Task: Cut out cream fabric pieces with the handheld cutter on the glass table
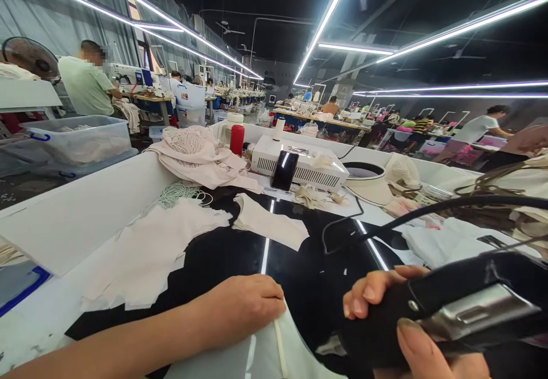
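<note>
My left hand point(250, 307) is closed, its fingers pinching the edge of a piece of pale cloth point(295, 345) with a thin cream strip along it. The lower part of that cloth runs out of view. At the right, my right hand point(377, 290) is wrapped around a black corded hand tool point(462, 316) with a shiny metal plate; its exact kind I cannot make out. The tool's thick black cable point(454, 202) arches off to the right. Ahead of my left hand, a cut cream cloth piece point(272, 222) lies on the glossy black tabletop point(231, 259).
Pale cloth pieces point(141, 253) are piled left, beside a mint cord coil point(182, 192). A phone point(285, 169) leans on a white vented box point(314, 168); a red bottle point(237, 139) stands nearby. A white side panel point(85, 213) borders the table. People work at distant sewing tables.
</note>
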`<state>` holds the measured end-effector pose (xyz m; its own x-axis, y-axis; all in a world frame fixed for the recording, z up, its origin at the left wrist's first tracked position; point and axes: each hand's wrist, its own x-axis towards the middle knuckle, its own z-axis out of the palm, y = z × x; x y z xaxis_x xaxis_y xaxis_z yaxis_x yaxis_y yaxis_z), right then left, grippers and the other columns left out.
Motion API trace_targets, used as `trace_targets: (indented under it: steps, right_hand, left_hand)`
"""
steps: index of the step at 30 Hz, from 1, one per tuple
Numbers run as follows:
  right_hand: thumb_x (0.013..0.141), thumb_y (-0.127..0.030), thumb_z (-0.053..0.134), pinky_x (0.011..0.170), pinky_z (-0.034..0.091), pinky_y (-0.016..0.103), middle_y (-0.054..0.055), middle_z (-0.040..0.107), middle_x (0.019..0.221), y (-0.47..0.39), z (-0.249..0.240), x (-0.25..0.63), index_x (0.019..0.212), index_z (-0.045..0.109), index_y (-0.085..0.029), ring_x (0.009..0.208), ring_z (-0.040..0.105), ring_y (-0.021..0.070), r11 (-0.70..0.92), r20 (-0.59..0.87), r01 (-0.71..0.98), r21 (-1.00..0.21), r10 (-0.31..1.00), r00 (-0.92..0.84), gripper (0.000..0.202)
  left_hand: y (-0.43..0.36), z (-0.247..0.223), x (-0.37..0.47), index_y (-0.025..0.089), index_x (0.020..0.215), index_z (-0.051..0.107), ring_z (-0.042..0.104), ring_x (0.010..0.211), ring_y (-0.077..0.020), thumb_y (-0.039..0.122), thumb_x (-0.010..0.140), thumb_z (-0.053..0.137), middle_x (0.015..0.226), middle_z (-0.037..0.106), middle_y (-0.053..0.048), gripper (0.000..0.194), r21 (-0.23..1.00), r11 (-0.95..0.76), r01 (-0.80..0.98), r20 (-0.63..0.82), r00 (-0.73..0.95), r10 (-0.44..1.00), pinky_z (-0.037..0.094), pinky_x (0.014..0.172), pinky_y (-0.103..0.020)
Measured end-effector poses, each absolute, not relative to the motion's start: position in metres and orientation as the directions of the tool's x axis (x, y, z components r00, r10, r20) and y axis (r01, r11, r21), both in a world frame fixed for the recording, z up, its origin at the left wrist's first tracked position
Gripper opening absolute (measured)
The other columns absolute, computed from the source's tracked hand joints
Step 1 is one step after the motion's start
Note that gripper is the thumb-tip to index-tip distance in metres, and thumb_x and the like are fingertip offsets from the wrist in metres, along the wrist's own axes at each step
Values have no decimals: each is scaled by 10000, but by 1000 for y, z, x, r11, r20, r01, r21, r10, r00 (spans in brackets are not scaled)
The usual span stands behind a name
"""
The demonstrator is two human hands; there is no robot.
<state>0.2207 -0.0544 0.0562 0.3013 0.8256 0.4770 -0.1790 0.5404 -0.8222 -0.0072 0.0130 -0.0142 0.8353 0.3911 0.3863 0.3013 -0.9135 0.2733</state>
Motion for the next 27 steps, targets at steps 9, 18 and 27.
trace_targets:
  steps: [9, 18, 27]
  right_hand:
    - [822, -390, 897, 564, 589, 314, -46, 661, 784, -20, 63, 196, 1113, 667, -280, 599, 645, 155, 601, 496, -187, -777, 767, 407, 387]
    - [846, -381, 871, 598, 563, 313, -51, 672, 825, -4, 57, 186, 1159, 628, -290, 636, 629, 147, 581, 480, -249, -775, 797, 366, 407]
    - [883, -309, 807, 640, 568, 329, -56, 670, 839, 1, 50, 178, 1170, 601, -289, 646, 634, 147, 588, 504, -222, -778, 795, 339, 354]
  left_hand:
    - [13, -10, -12, 192, 1216, 708, 748, 1095, -179, 112, 1115, 510, 1215, 746, -74, 236, 339, -903, 264, 392, 833, 391, 611, 987, -262]
    - [13, -4, -14, 166, 1185, 718, 759, 1107, -191, 115, 1121, 504, 1256, 749, -86, 229, 353, -900, 254, 365, 849, 383, 632, 994, -278]
    - [13, -7, -13, 179, 1198, 714, 753, 1080, -171, 130, 1139, 472, 1222, 745, -71, 254, 373, -893, 253, 374, 840, 394, 629, 981, -265]
